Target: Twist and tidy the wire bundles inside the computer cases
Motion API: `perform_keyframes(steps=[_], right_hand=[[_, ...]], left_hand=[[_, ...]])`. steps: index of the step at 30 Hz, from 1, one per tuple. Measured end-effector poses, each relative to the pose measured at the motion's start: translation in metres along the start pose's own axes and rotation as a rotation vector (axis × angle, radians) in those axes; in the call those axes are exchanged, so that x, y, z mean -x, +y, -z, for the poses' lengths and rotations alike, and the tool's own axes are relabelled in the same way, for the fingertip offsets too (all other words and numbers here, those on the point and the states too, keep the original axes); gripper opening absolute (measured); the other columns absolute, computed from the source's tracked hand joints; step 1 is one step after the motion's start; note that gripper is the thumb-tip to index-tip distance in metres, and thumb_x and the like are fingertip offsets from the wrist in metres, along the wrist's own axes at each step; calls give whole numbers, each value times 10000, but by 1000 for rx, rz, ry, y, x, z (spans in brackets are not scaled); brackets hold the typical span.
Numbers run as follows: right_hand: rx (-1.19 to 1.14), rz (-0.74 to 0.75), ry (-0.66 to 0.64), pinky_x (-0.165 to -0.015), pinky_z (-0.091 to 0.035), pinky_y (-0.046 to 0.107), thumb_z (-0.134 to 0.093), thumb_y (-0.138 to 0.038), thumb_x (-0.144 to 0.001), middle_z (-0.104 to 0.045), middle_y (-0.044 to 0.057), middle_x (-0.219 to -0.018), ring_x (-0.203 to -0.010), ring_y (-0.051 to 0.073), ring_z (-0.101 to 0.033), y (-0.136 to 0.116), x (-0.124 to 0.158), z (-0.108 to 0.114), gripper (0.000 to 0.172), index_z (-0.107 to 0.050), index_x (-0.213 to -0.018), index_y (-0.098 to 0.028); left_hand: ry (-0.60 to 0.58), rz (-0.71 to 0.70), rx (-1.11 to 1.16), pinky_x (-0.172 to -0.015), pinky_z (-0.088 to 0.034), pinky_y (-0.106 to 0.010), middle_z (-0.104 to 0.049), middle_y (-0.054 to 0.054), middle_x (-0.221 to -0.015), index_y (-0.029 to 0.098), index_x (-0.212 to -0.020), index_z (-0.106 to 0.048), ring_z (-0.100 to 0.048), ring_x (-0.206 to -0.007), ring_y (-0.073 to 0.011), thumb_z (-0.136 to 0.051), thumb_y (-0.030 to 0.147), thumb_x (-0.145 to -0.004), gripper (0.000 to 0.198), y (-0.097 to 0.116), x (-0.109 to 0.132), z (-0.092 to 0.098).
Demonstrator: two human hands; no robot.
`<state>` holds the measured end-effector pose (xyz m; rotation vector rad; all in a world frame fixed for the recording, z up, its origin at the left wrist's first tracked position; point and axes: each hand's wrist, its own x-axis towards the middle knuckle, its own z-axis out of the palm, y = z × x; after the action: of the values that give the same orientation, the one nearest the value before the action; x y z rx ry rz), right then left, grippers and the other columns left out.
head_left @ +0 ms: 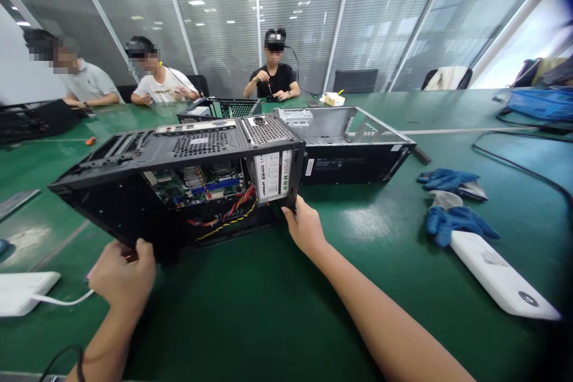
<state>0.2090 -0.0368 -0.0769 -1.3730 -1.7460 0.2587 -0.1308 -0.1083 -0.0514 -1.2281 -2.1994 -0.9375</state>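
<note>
Between the pinching fingers of my left hand and right hand sits an open-sided black PC tower case, gripped near its lower corners, so I judge this a two-handed repositioning step whose next move calls for even support.

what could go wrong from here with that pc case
The open computer case is gripped low at either end by the left hand and right hand, so it might slip if either loosens. Colored cables lie exposed in its open side and could snag. The second case is close behind, so they might bump.
</note>
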Motion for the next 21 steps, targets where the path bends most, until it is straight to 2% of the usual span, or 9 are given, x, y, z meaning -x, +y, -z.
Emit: perform_keyframes(steps=[6, 11, 15, 21], right_hand=[[15, 6, 9, -691, -497, 365, -458, -265, -897, -712, 133, -972, -779, 267, -669, -5, -9, 0, 344, -550, -1210, -156], [-19, -5, 9, -677, -495, 355, -463, -261, -897, -709, 131, -951, -765, 263, -664, -3, -4, -3, 357, -539, -1227, -146], [-56, -1, 19, -691, -505, 356, -468, -256, -894, -707, 128, -958, -789, 263, -669, 4, -3, -9, 368, -529, -1242, -155], [-67, -2, 51, -764, -501, 378, -489, -230, -884, -703, 151, -1009, -869, 277, -671, 15, -26, -20, 359, -538, -1224, -126]], left_hand=[[-52, 10, 12, -651, -428, -323, -647, -58, -720, 185, -917, -576, -660, -752, -286, -445, 489, -850, 338, 3, -10, -1], [-85, 44, 73, -698, -457, -333, -666, -73, -819, 170, -1034, -564, -667, -761, -270, -490, 458, -826, 363, -5, -11, -9], [-120, 80, 117, -720, -478, -371, -666, -92, -835, 161, -1055, -554, -668, -784, -290, -493, 459, -820, 385, -9, -4, -12], [-158, 24, 220, -779, -484, -398, -675, -130, -889, 139, -1060, -565, -673, -869, -309, -495, 412, -830, 364, 0, -6, -10]])
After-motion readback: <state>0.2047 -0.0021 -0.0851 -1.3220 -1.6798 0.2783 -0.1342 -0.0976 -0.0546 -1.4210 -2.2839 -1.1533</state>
